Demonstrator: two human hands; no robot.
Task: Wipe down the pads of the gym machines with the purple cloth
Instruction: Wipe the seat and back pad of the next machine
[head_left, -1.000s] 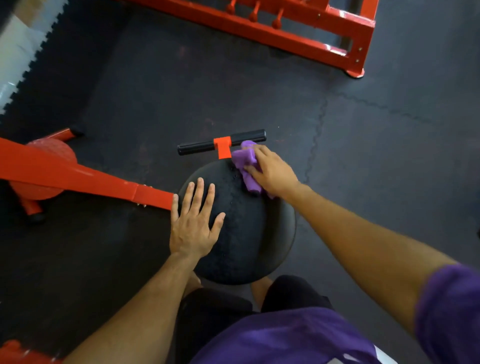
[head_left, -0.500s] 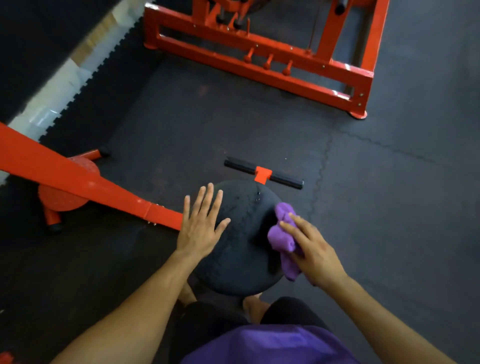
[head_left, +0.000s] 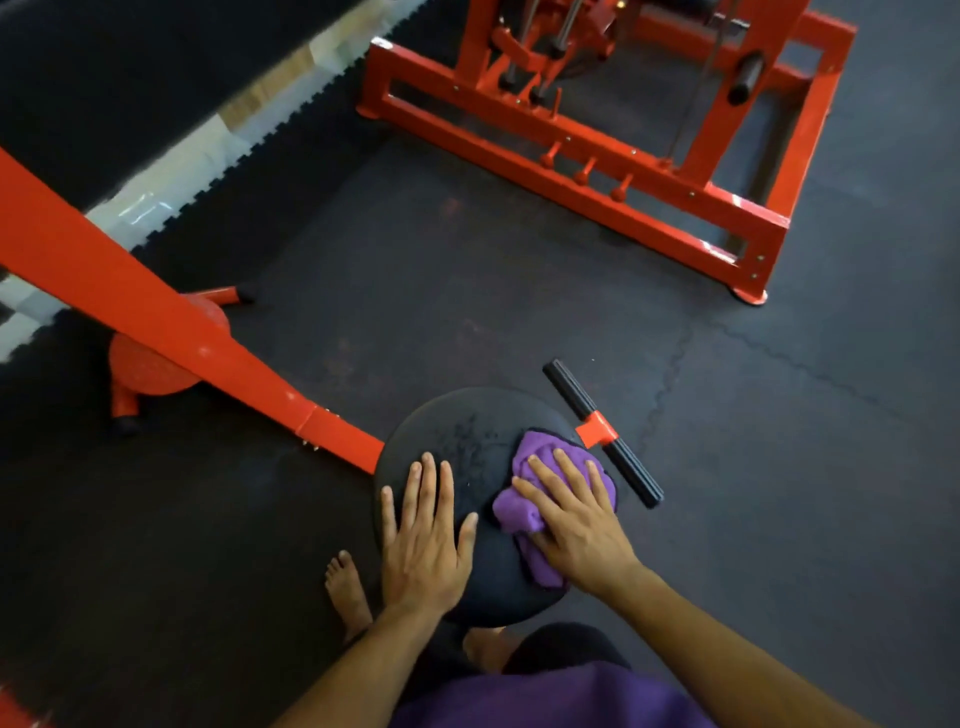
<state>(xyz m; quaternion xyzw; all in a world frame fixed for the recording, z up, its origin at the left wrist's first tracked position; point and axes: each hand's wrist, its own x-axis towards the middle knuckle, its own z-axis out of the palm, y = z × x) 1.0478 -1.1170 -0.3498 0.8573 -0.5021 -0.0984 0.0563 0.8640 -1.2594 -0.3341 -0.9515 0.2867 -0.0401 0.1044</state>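
Note:
A round black seat pad (head_left: 467, 431) sits at the end of an orange machine beam (head_left: 156, 312). My left hand (head_left: 423, 540) rests flat on the pad's left side with straight fingers. The bunched purple cloth (head_left: 524, 506) lies on the pad's right side. My right hand (head_left: 576, 514) presses down on the cloth with its fingers spread over it. A black bar with an orange bracket (head_left: 597, 431) juts out just beyond the pad on the right.
A large orange machine frame (head_left: 597, 171) stands on the black rubber floor mats at the back right. An orange round foot (head_left: 156, 358) of the beam sits left. My bare foot (head_left: 345, 592) stands below the pad.
My right hand moved the cloth from the pad's right rim up onto its top. The view tilted up, and the black bar now points diagonally. My left hand stayed on the pad.

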